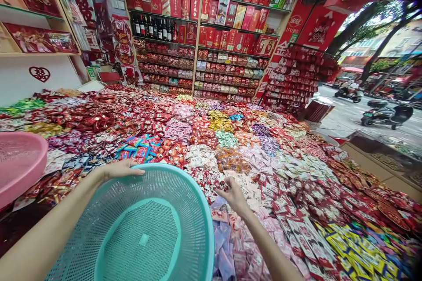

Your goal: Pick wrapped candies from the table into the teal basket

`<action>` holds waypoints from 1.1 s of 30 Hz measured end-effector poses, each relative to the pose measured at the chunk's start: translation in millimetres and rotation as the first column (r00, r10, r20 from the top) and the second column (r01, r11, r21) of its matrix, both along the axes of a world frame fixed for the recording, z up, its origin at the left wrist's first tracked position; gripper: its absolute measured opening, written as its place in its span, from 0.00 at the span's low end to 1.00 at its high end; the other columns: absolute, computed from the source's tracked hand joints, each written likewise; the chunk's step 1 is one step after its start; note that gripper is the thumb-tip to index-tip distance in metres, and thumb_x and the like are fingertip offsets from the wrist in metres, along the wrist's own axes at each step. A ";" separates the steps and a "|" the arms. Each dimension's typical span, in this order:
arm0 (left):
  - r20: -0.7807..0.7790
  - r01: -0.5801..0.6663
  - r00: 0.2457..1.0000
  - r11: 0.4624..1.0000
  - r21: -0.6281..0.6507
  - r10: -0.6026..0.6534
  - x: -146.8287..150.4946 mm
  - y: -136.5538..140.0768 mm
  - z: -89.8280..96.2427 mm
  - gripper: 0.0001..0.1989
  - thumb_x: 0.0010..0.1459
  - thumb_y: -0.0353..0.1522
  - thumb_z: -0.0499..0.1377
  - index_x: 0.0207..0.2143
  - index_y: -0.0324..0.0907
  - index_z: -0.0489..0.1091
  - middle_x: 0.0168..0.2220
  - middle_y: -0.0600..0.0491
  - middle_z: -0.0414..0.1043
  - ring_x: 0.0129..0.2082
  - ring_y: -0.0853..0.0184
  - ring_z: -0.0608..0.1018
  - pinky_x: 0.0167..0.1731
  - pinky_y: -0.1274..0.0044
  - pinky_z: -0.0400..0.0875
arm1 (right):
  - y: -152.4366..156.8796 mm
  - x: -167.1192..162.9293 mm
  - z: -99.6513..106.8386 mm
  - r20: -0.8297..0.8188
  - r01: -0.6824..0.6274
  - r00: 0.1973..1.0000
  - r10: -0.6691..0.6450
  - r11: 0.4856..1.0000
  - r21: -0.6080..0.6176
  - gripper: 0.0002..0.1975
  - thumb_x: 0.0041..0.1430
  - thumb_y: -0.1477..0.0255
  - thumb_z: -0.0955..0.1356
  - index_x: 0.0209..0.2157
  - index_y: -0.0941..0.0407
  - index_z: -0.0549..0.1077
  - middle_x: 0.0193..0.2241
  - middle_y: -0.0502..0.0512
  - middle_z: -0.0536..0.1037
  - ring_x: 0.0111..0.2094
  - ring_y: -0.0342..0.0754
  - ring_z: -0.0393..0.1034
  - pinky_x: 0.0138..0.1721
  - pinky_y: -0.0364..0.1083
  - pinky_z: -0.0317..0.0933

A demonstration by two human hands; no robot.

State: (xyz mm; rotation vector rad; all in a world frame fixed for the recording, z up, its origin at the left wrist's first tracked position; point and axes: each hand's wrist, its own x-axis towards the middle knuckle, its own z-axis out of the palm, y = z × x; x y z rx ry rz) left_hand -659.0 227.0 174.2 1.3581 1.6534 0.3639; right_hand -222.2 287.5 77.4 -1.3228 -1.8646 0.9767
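My left hand is closed over the far rim of a round teal plastic basket, its fingers lying along the edge. The basket is tilted toward me, and its perforated inside holds nothing. My right hand is just right of the basket, over the heap of candy. Its thumb and fingers are apart, and I see nothing held in them. Beneath and around it lie red-and-white wrapped candies and pale cream packets. Light purple packets lie between the basket and my right forearm.
A pink plastic basket stands at the left. Wrapped sweets in many colours cover the wide display. Shelves of red boxes and bottles rise behind. Cardboard boxes sit at the right edge, with scooters on the street beyond.
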 end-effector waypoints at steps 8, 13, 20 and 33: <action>0.018 0.060 0.998 0.998 -0.009 -0.060 4.4 11.5 -1.6 0.23 0.42 0.54 0.63 0.25 0.42 0.71 0.24 0.54 0.69 0.26 0.66 0.70 0.26 0.77 0.64 | -34.7 -19.3 64.1 -0.486 -0.212 0.865 -0.123 0.789 -0.577 0.31 0.35 0.61 0.79 0.41 0.54 0.68 0.34 0.48 0.69 0.27 0.39 0.61 0.26 0.39 0.56; 0.008 0.063 0.998 0.998 0.001 -0.063 2.2 7.4 1.0 0.23 0.44 0.54 0.62 0.27 0.42 0.73 0.24 0.54 0.69 0.26 0.65 0.71 0.27 0.77 0.65 | -46.0 -29.6 92.6 -0.488 -0.331 0.872 0.033 0.774 -0.539 0.35 0.34 0.65 0.80 0.47 0.53 0.71 0.51 0.56 0.70 0.35 0.43 0.68 0.31 0.42 0.62; 0.045 0.037 0.998 0.999 -0.030 -0.035 2.5 6.6 2.6 0.23 0.43 0.53 0.63 0.25 0.42 0.72 0.25 0.53 0.70 0.26 0.66 0.71 0.25 0.76 0.66 | -54.8 -30.9 122.9 -0.570 -0.583 0.770 0.287 0.679 -0.446 0.27 0.42 0.63 0.78 0.46 0.56 0.76 0.42 0.55 0.77 0.37 0.46 0.70 0.40 0.45 0.63; 0.067 -0.013 0.998 0.998 -0.069 0.018 9.3 13.6 9.5 0.26 0.40 0.55 0.64 0.29 0.41 0.73 0.27 0.51 0.73 0.27 0.64 0.73 0.27 0.74 0.69 | -61.7 -23.7 137.7 -0.547 -0.573 0.786 0.289 0.673 -0.469 0.27 0.42 0.65 0.77 0.47 0.53 0.76 0.41 0.53 0.78 0.34 0.44 0.71 0.34 0.43 0.64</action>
